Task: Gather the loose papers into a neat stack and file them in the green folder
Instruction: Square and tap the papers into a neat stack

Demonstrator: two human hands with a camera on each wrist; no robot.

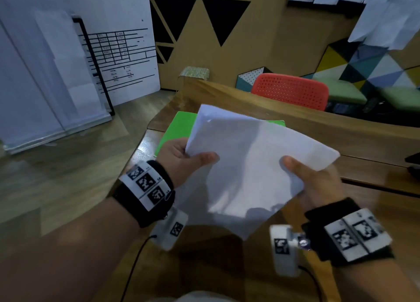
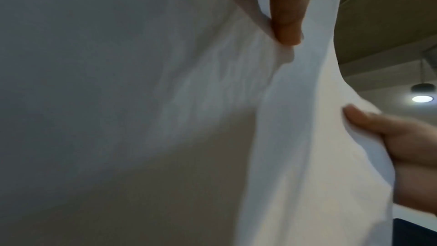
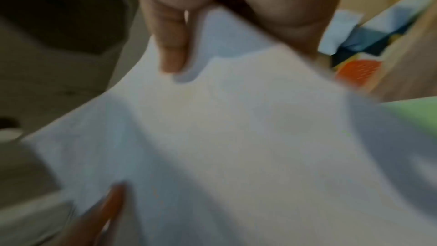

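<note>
A bundle of white papers (image 1: pixel 247 163) is held in the air above the wooden table, its sheets fanned and uneven. My left hand (image 1: pixel 181 160) grips the bundle's left edge, thumb on top. My right hand (image 1: pixel 311 178) grips the right edge, thumb pressed on the top sheet. The green folder (image 1: pixel 176 128) lies flat on the table behind the papers, mostly hidden by them. The left wrist view shows the papers (image 2: pixel 165 100) close up with my left thumb (image 2: pixel 286 16) and the right hand (image 2: pixel 413 147). The right wrist view is blurred, with the papers (image 3: pixel 236 137) filling it.
The wooden table (image 1: pixel 250 101) stretches away to the right. A red perforated chair (image 1: pixel 291 90) stands behind it. A whiteboard (image 1: pixel 118 51) leans at the left above the wood floor. A dark object (image 1: pixel 413 160) sits at the table's right edge.
</note>
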